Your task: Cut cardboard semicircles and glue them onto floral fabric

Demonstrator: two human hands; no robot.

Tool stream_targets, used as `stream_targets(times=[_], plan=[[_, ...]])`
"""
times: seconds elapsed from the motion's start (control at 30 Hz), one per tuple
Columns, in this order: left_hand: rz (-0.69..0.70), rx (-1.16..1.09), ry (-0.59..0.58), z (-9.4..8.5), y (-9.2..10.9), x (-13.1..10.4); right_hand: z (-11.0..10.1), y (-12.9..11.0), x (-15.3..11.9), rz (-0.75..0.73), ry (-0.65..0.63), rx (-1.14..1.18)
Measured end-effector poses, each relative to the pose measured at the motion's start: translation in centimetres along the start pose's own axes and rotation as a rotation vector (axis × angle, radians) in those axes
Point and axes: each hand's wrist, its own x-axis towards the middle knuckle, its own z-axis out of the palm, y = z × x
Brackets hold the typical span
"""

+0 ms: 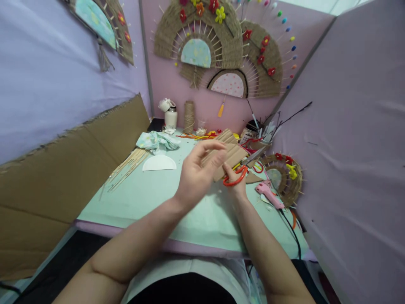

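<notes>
Orange-handled metal scissors (244, 167) sit right of the frame's centre in the right hand (236, 185), whose fingers are closed around the handles, the blades pointing to the upper right. The left hand (198, 171) is at mid-frame, thumb and fingers loosely bent and apart with nothing visible between them. Behind both hands are brown corrugated cardboard pieces (236, 154).

As a judgement, the work looks partway along: the flat white half-disc (159, 163) left of centre already has its rounded shape, while the thin pale wooden sticks (128, 169) beside it lie loose and unattached. Brown woven fans with red flowers (229, 48) at the top of the frame look nearly complete. How much cutting is left cannot be told.

The left hand is blurred and covers part of the cardboard, so whether it touches it is unclear. The right hand's lower fingers are hidden. At the upper left, another fan is cut off by the frame's edge.
</notes>
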Motion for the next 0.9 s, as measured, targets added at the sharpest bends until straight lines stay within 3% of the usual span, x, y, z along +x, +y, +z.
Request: stream_targets(times=[0.07, 0.13, 0.17, 0.23, 0.3, 0.33, 0.4, 0.53, 0.67, 0.77, 0.9], plan=[[-0.168, 0.127, 0.196, -0.4, -4.6, 1.7, -0.1, 0.0, 0.3, -0.028, 0.067, 0.036], [-0.376, 0.215, 0.235, -0.9, -8.2, 2.5, -0.1, 0.2, 0.6, -0.054, 0.114, 0.069], [-0.481, 0.195, 0.176, -1.2, -9.5, 2.5, -0.2, 0.2, 0.7, -0.062, 0.123, 0.08], [-0.702, 0.05, -0.051, -1.7, -11.2, 2.1, -0.2, 0.4, 0.7, -0.063, 0.127, 0.08], [-0.812, -0.139, -0.231, -1.9, -12.0, 1.6, -0.2, 0.5, 0.6, -0.063, 0.101, 0.06], [-0.819, -0.211, -0.26, -2.0, -12.2, 1.4, -0.2, 0.6, 0.6, -0.062, 0.072, 0.042], [-0.77, -0.276, -0.203, -2.4, -12.5, 1.4, -0.1, 0.6, 0.3, -0.058, 0.002, 0.005], [-0.612, -0.247, 0.084, -3.9, -12.9, 2.6, -0.2, 0.4, -0.3, 0.039, -0.192, -0.115], [-0.402, -0.253, 0.309, -5.6, -12.9, 3.8, -0.3, -0.2, -1.1, 0.082, -0.491, -0.491], [-0.313, -0.253, 0.378, -6.2, -12.8, 4.2, -0.3, -0.6, -1.7, 0.02, -0.686, -0.755], [-0.305, -0.236, 0.35, -6.2, -12.7, 4.1, -0.2, -0.9, -2.1, -0.03, -0.783, -0.887]])
